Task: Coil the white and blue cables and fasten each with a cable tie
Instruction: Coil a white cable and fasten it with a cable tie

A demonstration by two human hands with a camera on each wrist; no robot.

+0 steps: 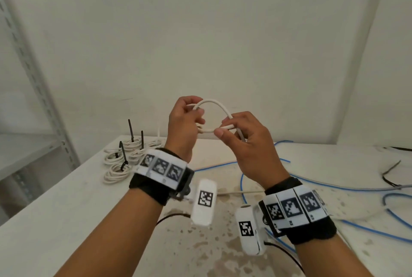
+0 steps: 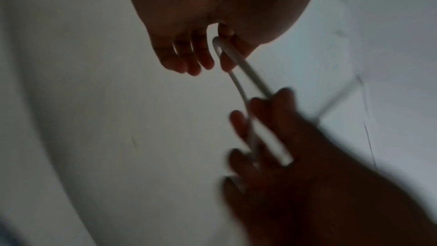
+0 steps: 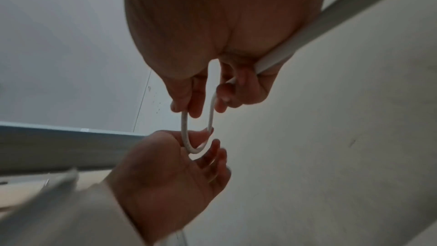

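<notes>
- left hand & right hand: fingers curled round white cable loop, mid-frame, above table
- blue cable loose, lower right

A white table with brown stains is seen low down. A grey metal shelf rack is set at nine o'clock. A thin black wire is laid at three o'clock. A pale wall is seen behind.

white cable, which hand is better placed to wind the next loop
Probably the right hand: the loose tail of the white cable runs down past its grip toward the table, so it can feed more length. The left hand pinches the loop's far side, anchoring it.
</notes>
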